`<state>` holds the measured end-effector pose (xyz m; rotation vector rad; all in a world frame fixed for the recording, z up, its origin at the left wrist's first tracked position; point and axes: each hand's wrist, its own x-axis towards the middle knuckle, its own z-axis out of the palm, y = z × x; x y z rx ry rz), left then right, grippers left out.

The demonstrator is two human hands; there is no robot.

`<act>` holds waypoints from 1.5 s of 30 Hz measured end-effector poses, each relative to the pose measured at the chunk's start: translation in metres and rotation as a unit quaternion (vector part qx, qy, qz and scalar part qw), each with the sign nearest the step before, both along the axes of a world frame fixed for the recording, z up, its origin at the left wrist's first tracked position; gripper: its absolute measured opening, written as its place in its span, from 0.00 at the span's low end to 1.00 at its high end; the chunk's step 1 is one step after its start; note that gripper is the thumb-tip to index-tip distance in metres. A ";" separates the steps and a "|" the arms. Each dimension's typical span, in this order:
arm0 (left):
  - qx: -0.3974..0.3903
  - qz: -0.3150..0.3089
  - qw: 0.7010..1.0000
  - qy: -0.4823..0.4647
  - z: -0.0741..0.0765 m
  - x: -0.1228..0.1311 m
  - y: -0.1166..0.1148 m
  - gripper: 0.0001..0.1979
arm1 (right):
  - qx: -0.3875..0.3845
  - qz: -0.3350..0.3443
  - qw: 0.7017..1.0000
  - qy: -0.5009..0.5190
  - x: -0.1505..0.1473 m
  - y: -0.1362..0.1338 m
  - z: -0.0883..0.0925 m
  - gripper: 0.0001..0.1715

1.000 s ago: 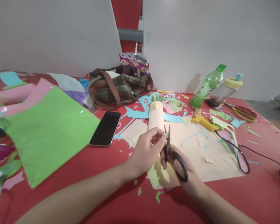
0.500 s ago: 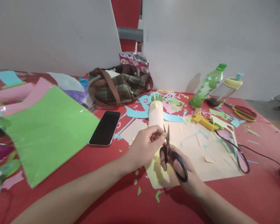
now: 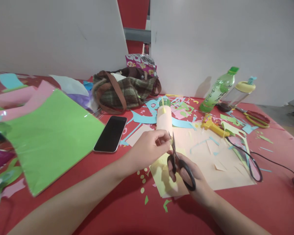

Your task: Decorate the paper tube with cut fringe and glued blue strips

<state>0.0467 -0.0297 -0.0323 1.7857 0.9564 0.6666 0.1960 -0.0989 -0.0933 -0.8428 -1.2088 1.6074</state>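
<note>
Red table point(image 3: 271, 202): right hand point(image 3: 191, 176) grips black scissors point(image 3: 178, 161); left hand point(image 3: 148, 148) pinches yellow scrap point(image 3: 171, 141).

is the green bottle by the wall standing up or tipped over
Tilted, not flat: the green bottle leans with its green cap up and to the right, base on the red table, beside the yellow-lidded bottle.

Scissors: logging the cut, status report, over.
Right hand grips black scissors. Left hand pinches small yellow paper piece at blades. Nothing blocking.
</note>
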 end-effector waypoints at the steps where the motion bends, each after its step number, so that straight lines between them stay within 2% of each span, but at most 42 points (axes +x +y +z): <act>1: 0.002 -0.001 1.000 0.004 0.000 -0.001 0.000 0.06 | -0.003 -0.001 1.000 -0.002 0.000 0.000 0.000 0.24; 16: 0.036 -0.008 0.996 0.081 0.000 -0.007 0.007 0.07 | -0.020 -0.006 0.999 -0.036 -0.002 0.001 0.004 0.24; 25: 0.022 -0.005 0.998 0.066 -0.002 -0.008 0.008 0.08 | -0.044 -0.023 0.997 -0.051 -0.003 0.000 0.006 0.23; 31: -0.008 -0.012 0.998 0.057 0.000 -0.007 0.008 0.08 | -0.029 -0.069 0.995 -0.059 -0.003 0.002 0.002 0.23; 35: -0.036 -0.054 0.996 0.064 0.001 -0.006 0.005 0.06 | 0.002 -0.100 0.995 -0.019 -0.002 0.004 -0.002 0.26; 40: -0.064 -0.131 0.984 0.105 -0.002 -0.003 0.000 0.05 | -0.014 -0.161 0.987 -0.011 -0.002 0.007 -0.002 0.20; 45: -0.052 -0.180 0.975 0.116 -0.009 -0.001 -0.002 0.04 | -0.018 -0.154 0.988 -0.022 -0.002 0.007 -0.001 0.20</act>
